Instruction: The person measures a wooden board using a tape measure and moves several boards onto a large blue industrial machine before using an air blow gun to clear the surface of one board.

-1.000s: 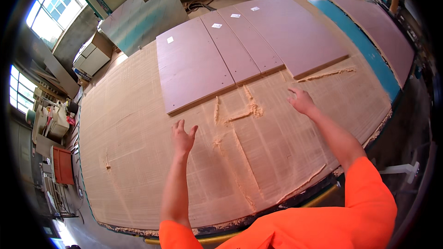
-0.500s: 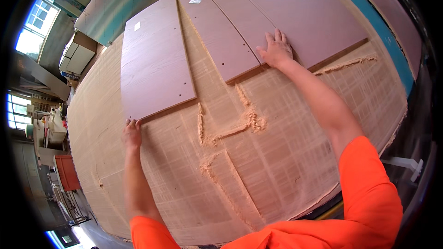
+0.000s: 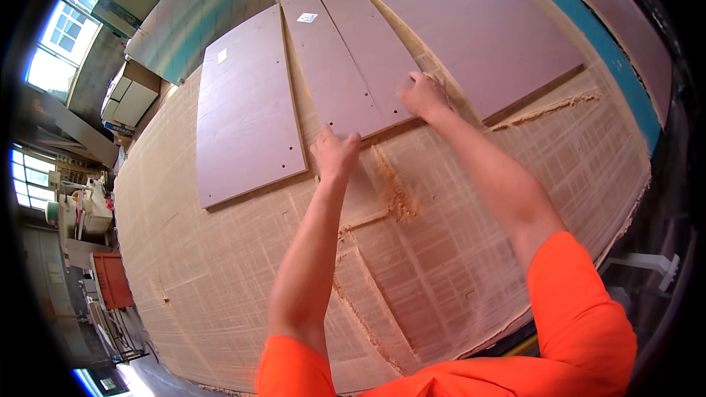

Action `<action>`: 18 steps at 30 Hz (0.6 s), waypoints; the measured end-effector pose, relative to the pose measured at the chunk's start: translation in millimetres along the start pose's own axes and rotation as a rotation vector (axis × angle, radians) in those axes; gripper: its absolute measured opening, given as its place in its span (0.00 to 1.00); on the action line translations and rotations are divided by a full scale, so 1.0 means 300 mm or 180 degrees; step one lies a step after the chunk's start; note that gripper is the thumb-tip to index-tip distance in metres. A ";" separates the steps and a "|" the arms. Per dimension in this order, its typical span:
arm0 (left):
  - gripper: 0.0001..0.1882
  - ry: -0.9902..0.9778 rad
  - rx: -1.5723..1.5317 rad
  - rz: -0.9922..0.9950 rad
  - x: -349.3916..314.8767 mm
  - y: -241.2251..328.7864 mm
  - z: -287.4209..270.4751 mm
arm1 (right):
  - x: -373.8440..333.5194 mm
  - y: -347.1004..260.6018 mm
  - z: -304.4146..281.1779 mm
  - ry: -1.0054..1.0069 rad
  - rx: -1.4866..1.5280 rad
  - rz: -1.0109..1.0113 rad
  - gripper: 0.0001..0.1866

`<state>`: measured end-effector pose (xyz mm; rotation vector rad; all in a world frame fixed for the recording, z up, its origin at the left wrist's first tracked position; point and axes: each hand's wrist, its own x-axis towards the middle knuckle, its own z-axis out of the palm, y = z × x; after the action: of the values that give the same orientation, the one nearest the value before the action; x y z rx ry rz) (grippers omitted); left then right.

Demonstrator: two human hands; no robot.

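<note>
Two narrow mauve wood panels lie side by side, a left one and a right one, each with a white label at the far end. My left hand is closed at the near left corner of the left narrow panel, fingertips at its edge. At the right narrow panel's near right corner, my right hand is curled closed against the edge. A wider mauve panel lies to the left across a thin gap. The largest mauve panel lies to the right, across a tapering gap.
Beneath the panels is a scored tan board. Ridges of sawdust lie on it near my hands, and another sawdust strip runs beside the largest panel. A blue-green strip borders the right. A red crate stands at left.
My left hand has moved right, from the wide left panel to the narrow panels. The narrow panels have shifted left, opening a gap beside the largest panel. My right hand has curled and moved slightly left.
</note>
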<state>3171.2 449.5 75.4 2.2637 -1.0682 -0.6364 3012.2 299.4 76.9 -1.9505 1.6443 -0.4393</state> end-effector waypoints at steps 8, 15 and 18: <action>0.35 0.0044 -0.2221 -0.0477 -0.410 -0.026 -0.053 | -0.278 0.314 -0.106 -0.0287 0.1984 0.0124 0.34; 0.35 -0.0892 -0.2261 -0.2005 -1.084 -0.138 -0.106 | -1.026 0.563 -0.277 -0.1570 0.2539 0.0960 0.17; 0.26 -0.1166 -0.2378 -0.2049 -1.233 -0.254 0.019 | -1.275 0.556 -0.336 -0.1430 0.2233 0.1082 0.13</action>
<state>2997.2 784.4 87.8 1.8014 -0.1235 -1.4661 2745.6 635.1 95.1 -1.1245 1.2597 -0.3450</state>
